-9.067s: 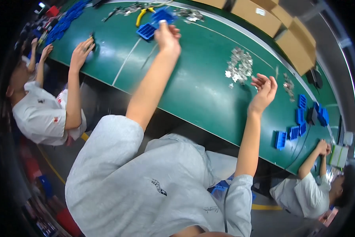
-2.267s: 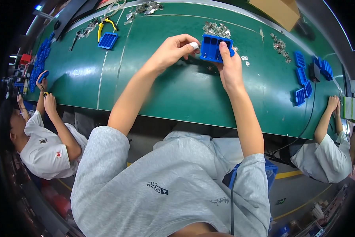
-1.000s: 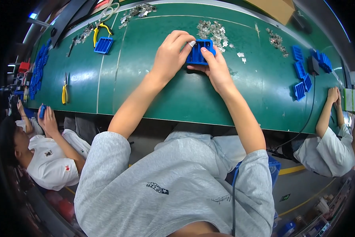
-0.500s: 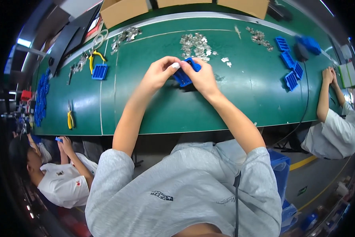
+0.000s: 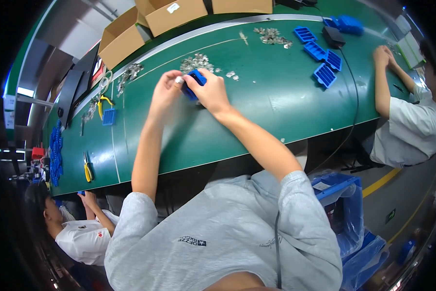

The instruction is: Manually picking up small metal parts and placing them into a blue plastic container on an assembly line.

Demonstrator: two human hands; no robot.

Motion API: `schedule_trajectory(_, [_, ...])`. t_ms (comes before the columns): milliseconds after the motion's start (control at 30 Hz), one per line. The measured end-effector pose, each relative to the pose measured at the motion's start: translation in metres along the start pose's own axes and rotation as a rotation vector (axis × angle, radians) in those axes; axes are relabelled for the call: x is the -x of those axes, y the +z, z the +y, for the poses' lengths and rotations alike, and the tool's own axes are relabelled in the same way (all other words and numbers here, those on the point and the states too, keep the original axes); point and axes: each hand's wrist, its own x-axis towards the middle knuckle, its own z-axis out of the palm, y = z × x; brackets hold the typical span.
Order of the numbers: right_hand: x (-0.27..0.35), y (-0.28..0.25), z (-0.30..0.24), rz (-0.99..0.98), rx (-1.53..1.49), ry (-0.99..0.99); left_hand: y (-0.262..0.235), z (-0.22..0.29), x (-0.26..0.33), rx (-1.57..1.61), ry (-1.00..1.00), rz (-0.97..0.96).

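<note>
My right hand grips a small blue plastic compartment tray over the green table, its thumb lying across the tray. Just left of the tray is my left hand, thumb and fingers closed in a pinch, with a white covering on the thumb tip. What the pinch holds, if anything, is too small to make out. Beyond both hands lies a pile of small silvery metal parts, with several loose pieces to its right.
Several blue trays lie to the right near a black box with a cable. Yellow-handled pliers and another blue tray rest at left. Cardboard boxes line the back. People sit at both sides.
The whole view has turned and shifted, so the table now slants. My right hand still holds the blue tray, with my left hand still pinched close beside it.
</note>
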Motion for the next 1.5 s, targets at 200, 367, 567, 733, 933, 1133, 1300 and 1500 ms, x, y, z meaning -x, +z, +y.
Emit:
schedule_trajectory(200, [-0.029,-0.033,-0.007,0.069,-0.641,0.049,0.053,0.023,-0.086,-0.217,0.116,0.009])
schedule_trajectory(367, [-0.030,-0.035,-0.002,-0.113,-0.891,0.126,0.115,-0.030,-0.178,-0.697,0.335,-0.221])
schedule_trajectory(567, [-0.035,-0.063,-0.016,-0.281,-1.087,0.211,0.181,-0.043,-0.207,-0.908,0.599,-0.300])
schedule_trajectory(733, [-0.037,-0.064,-0.017,-0.266,-1.067,0.219,0.181,-0.047,-0.214,-1.034,0.847,-0.369])
schedule_trajectory(933, [-0.037,-0.061,-0.012,-0.232,-1.003,0.194,0.165,-0.052,-0.190,-0.937,0.771,-0.259])
schedule_trajectory(1133, [-0.033,-0.050,-0.014,-0.373,-1.025,0.255,0.147,-0.030,-0.205,-0.555,0.511,-0.221])
schedule_trajectory(1300, [-0.053,-0.092,-0.006,0.075,-1.222,0.312,0.107,-0.005,-0.185,-0.694,0.480,-0.059])
schedule_trajectory(1500, [-0.067,-0.128,0.017,0.219,-1.541,0.262,0.055,-0.005,-0.065,-0.931,0.505,0.101])
